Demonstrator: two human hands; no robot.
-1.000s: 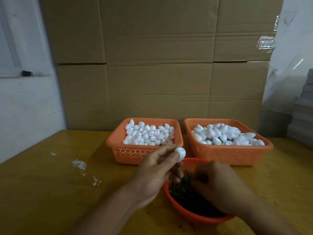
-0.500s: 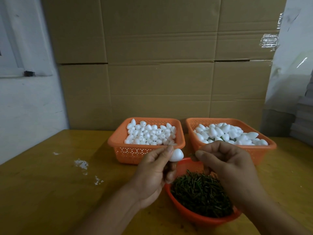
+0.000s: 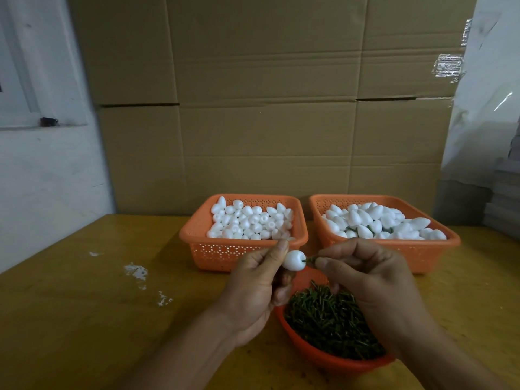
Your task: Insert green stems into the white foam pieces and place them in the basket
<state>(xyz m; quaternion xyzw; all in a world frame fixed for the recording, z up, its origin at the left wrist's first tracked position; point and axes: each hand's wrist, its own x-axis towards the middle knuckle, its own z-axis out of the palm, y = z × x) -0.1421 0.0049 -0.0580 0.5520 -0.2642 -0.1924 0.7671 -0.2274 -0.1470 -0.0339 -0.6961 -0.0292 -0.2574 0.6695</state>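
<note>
Two orange baskets at the back of the bench [image 3: 84, 319], side by side: left basket [image 3: 197, 235] filled with plain white foam pieces [image 3: 247, 220], right basket [image 3: 450, 244] heaped with foam pieces, a few green stems showing among them [image 3: 365, 228], so judged to be the finished stock. Nearer, a round red bowl [image 3: 323, 358] packed with loose green stems [image 3: 329, 319]. Above the bowl, left hand [image 3: 253, 291] closed around one white foam piece [image 3: 293, 260], pinched between thumb and fingertips. Right hand [image 3: 374, 280] closed on a single green stem [image 3: 309, 259], tip just entering the foam piece. Step in hand: insertion, only begun; depth of seating not readable. Remaining for this piece: push home, then drop into the right basket. Overall progress judged as roughly midway or less: large supply of bare foam in the left basket, bowl of stems nearly full. Small white crumbs [image 3: 135, 271] on the bench at left.
</note>
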